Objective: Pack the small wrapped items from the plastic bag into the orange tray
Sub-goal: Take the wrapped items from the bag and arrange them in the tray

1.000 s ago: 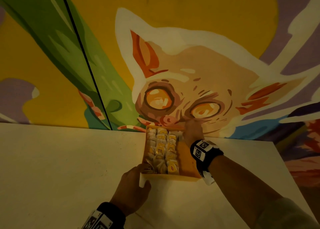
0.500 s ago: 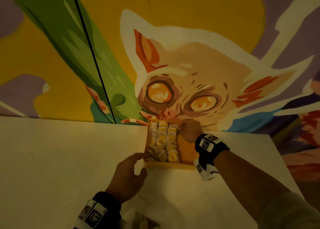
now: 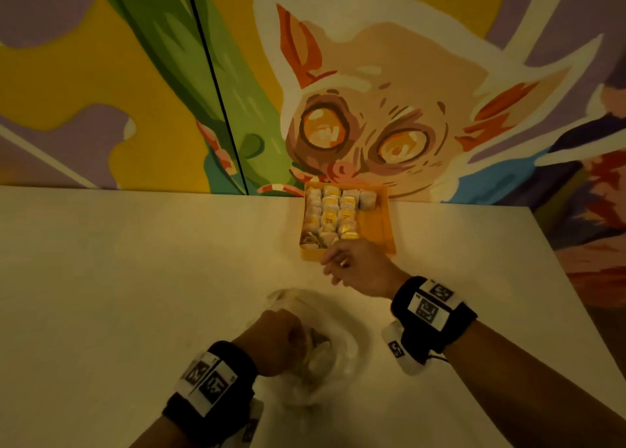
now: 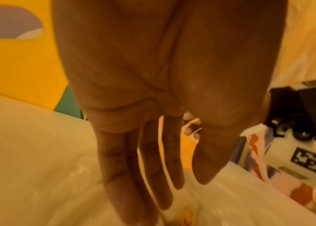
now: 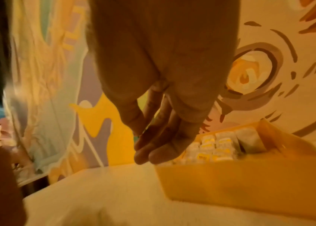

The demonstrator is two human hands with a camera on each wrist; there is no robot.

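Hard to pin down: perhaps a café, playroom or studio corner. Painted across the whole wall, a bright cartoon cat mural; pushed up against it, a plain pale table; dim, warm lighting.

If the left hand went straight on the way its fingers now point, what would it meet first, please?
Most likely the plastic bag: the left hand has straight fingers aimed down into its crumpled film. A yellow wrapped item shows just beyond the tips, though depth is unclear.

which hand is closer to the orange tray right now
Right. The right hand hangs at the near edge of the orange tray, empty, fingers relaxed. The left hand is farther back toward the person, reaching into the plastic bag, apart from the tray.
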